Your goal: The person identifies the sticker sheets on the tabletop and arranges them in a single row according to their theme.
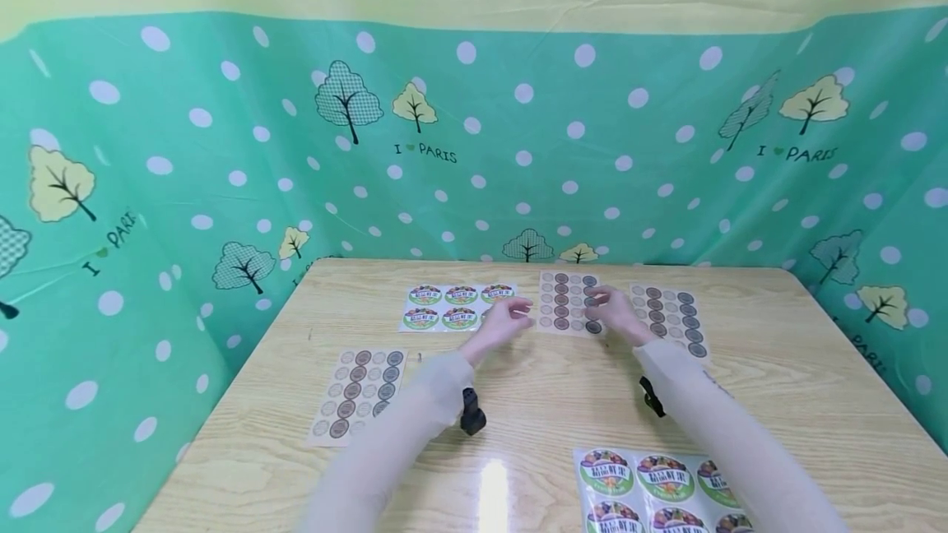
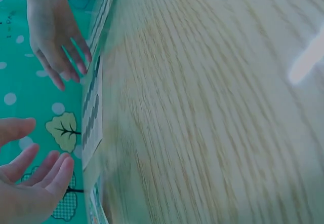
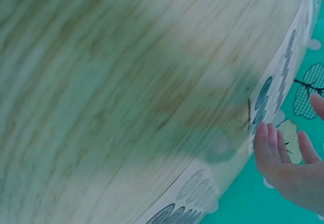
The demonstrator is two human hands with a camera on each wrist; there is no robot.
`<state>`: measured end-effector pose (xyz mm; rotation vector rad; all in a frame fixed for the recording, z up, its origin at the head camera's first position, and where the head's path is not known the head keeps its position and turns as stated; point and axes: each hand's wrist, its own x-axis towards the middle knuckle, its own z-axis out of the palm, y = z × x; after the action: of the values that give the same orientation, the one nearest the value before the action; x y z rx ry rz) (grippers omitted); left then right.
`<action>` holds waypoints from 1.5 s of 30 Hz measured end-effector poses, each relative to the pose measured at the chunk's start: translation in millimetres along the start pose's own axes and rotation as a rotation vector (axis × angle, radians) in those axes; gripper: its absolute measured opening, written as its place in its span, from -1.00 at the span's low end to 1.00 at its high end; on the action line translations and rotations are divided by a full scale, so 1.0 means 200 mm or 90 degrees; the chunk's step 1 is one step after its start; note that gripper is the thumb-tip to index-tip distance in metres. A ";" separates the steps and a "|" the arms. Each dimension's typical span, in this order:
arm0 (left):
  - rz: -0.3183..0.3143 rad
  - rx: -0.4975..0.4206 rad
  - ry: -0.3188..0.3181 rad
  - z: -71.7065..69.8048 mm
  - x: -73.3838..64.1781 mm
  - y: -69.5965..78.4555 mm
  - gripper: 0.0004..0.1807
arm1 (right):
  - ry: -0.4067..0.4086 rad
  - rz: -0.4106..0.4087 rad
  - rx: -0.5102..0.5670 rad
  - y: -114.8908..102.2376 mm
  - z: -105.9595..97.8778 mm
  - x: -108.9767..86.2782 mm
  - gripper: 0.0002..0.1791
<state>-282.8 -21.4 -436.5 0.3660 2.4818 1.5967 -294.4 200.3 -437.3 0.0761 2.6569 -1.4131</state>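
Observation:
A sheet of round brown and grey stickers (image 1: 551,300) lies at the back middle of the table, between my two hands. My left hand (image 1: 504,325) is just left of that sheet, its fingers loosely bent and holding nothing. Fruit-label stickers (image 1: 459,296) lie partly behind it. Over the round-sticker sheet's right edge is my right hand (image 1: 618,315), fingers relaxed; whether the fingertips touch the paper I cannot tell. In the right wrist view, the right hand (image 3: 291,176) has its thumb apart from the fingers. The left wrist view shows the left hand (image 2: 33,193) with nothing in it.
Another round-sticker sheet (image 1: 677,311) lies at the back right, partly under the right forearm. One more such sheet (image 1: 358,393) is at the left. A larger fruit-label sheet (image 1: 644,496) sits at the front right. A green dotted curtain (image 1: 518,146) surrounds the wooden table (image 1: 548,410).

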 end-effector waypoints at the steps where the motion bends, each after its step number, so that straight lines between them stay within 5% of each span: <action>1: -0.003 -0.002 0.004 0.01 0.01 0.00 -0.55 | 0.004 0.000 -0.004 0.00 -0.01 0.01 -0.43; 13: -0.033 -0.050 0.045 0.14 0.13 -0.01 -0.52 | 0.024 0.014 -0.007 0.04 -0.01 0.05 -0.35; 20: -0.085 -0.062 0.074 0.19 0.16 -0.03 -0.47 | 0.016 0.035 -0.001 0.05 0.00 0.05 -0.30; 22: -0.084 -0.043 0.081 0.21 0.19 -0.07 -0.45 | 0.014 0.040 0.001 0.06 0.00 0.06 -0.28; 26: -0.027 0.013 0.113 0.30 0.47 -0.43 -0.45 | 0.013 0.033 -0.006 0.08 0.00 0.07 -0.26; 29: -0.027 0.010 0.120 0.37 0.70 -0.73 -0.43 | 0.012 0.026 -0.013 0.09 0.00 0.08 -0.25; 31: -0.053 -0.008 0.112 0.40 0.77 -0.81 -0.39 | 0.010 0.024 -0.015 0.09 0.00 0.08 -0.25; 41: -0.051 0.016 0.128 0.42 0.78 -0.81 -0.35 | 0.004 0.019 -0.030 0.10 0.00 0.09 -0.25; 45: -0.055 0.075 0.144 0.43 0.77 -0.80 -0.40 | 0.002 0.017 -0.047 0.10 -0.01 0.08 -0.24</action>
<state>-424.6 34.1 -619.1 0.0948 2.7250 1.5390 -308.3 212.7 -455.2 0.1048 2.6968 -1.3062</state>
